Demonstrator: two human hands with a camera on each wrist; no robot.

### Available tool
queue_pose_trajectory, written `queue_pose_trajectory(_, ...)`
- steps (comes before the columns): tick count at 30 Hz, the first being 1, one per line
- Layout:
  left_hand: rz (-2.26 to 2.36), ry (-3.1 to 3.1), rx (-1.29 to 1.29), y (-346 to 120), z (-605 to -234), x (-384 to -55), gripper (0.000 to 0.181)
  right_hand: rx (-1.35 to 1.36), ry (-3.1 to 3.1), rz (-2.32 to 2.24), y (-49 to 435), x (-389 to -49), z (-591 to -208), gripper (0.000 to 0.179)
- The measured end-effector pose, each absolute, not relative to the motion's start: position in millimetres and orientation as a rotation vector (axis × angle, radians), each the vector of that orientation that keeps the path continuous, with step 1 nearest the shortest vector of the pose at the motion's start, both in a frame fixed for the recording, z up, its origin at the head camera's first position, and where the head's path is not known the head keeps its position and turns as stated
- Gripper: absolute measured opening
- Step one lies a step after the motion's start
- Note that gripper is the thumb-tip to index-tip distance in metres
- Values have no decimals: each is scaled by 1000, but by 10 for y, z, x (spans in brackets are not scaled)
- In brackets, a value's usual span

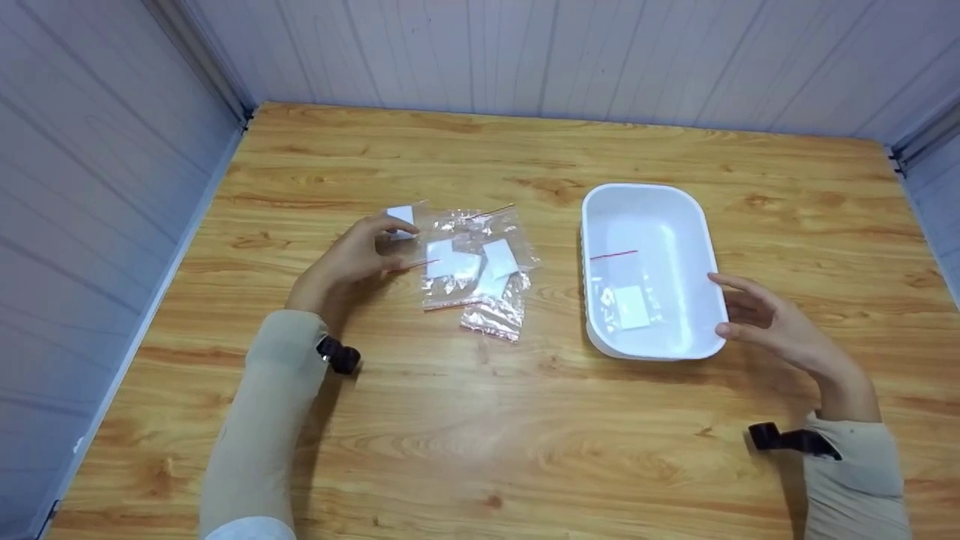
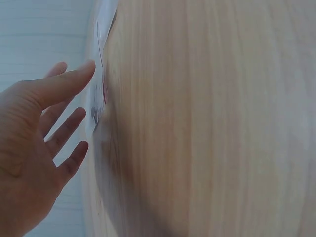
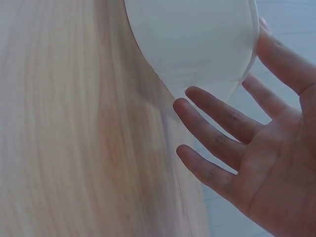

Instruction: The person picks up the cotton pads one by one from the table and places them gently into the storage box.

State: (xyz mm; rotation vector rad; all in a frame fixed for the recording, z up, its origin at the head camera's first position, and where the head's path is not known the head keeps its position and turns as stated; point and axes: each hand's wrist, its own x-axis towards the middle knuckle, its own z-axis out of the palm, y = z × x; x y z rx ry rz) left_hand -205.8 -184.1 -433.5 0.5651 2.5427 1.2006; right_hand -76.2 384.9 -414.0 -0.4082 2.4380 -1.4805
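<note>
Several clear zip bags [image 1: 491,313] with red seal lines and white square pieces inside lie overlapping on the wooden table. My left hand [image 1: 358,251] hovers at their left edge, thumb and fingers spread apart; in the left wrist view the hand [image 2: 44,123] holds nothing. One more bag [image 1: 400,220] lies partly behind its fingertips. At the right stands a white plastic basin [image 1: 679,225] holding one such bag [image 1: 632,307] flat on its bottom. My right hand [image 1: 780,330] touches the basin's right rim with thumb and forefinger, the other fingers loosely extended beside the wall.
The wooden table [image 1: 495,435] reaches to pale panelled walls [image 1: 510,60] at the back and sides. A strip of tabletop separates the bag pile from the basin. Small black cameras [image 1: 341,355] are strapped at both sleeve cuffs.
</note>
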Motion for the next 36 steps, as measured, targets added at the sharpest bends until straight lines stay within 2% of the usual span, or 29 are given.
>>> queue_pose_trajectory(10,1184,2524,553,-1884,-4346,-2161,50,-413,2409,-1504,3822,-822,-4123,65)
queue_pose_trajectory(24,1142,2546,436,-1770,-4338,-2203,36,-411,2412,-1515,3888,-833,-4125,65)
queue_pose_trajectory(32,1040,2611,486,-1793,-4352,-2203,47,-401,2414,-1505,3869,-858,-4116,65)
queue_pose_trajectory(36,1005,2626,496,-1801,-4353,-2210,45,-410,2397,-1516,3856,-862,-4125,65)
